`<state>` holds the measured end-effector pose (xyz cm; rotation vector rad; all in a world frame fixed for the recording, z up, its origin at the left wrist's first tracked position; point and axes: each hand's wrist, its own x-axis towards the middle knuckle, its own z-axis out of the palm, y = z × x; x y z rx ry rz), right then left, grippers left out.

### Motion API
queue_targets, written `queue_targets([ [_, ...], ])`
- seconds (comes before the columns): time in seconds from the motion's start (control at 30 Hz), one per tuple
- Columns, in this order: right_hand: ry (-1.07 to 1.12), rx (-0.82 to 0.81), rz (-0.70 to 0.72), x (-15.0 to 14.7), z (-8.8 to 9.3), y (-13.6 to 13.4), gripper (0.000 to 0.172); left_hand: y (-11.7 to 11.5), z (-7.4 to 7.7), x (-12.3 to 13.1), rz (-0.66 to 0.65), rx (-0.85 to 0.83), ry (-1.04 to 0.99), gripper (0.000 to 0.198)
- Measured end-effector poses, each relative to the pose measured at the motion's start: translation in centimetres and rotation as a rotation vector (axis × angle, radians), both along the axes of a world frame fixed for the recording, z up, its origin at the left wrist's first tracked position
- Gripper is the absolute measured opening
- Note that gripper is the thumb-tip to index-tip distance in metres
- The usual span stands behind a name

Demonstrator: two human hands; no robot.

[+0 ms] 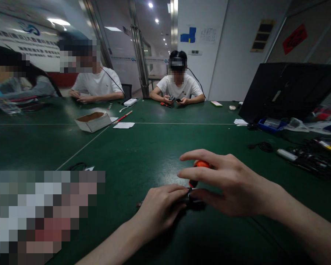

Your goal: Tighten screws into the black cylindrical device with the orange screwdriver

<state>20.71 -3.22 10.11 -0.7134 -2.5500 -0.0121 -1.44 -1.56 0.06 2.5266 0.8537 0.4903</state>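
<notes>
Near the front middle of the green table, my left hand [164, 204] is closed around a small dark object [191, 200], its fingers wrapped over it. A screwdriver with an orange and black handle [202, 164] stands over that object, its tip end down at it. My right hand [223, 180] is around the screwdriver from the right, with two fingers stretched out past the handle and the thumb low beside the dark object. The thumb's contact with the handle is hidden.
The green table [154, 143] carries an open white box [92, 122], papers [124, 125] and a red stick behind. At right are a black monitor [289, 92], a blue tray [271, 124] and cables [314, 158]. Several people sit across and at left.
</notes>
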Motion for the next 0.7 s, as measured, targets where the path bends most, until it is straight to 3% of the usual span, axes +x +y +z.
queue_targets([
  [0.23, 0.028, -0.072, 0.001, -0.09, 0.09, 0.07, 0.030, 0.02, -0.31, -0.08, 0.009, 0.053, -0.005, 0.028],
  [0.4, -0.002, 0.133, -0.073, 0.02, -0.05, 0.32, 0.009, 0.00, -0.14, -0.10, -0.005, 0.020, -0.012, 0.027],
  [0.5, -0.043, 0.213, -0.096, -0.03, -0.04, 0.30, 0.022, -0.06, -0.10, -0.07, 0.001, -0.001, -0.012, 0.026],
  [0.6, -0.015, 0.175, -0.078, -0.18, 0.13, 0.11, 0.017, -0.06, -0.18, 0.01, 0.003, -0.005, -0.018, 0.025],
  [0.7, 0.026, 0.036, -0.044, -0.25, 0.33, -0.15, 0.025, 0.00, -0.26, 0.06, 0.006, 0.011, -0.024, 0.027],
])
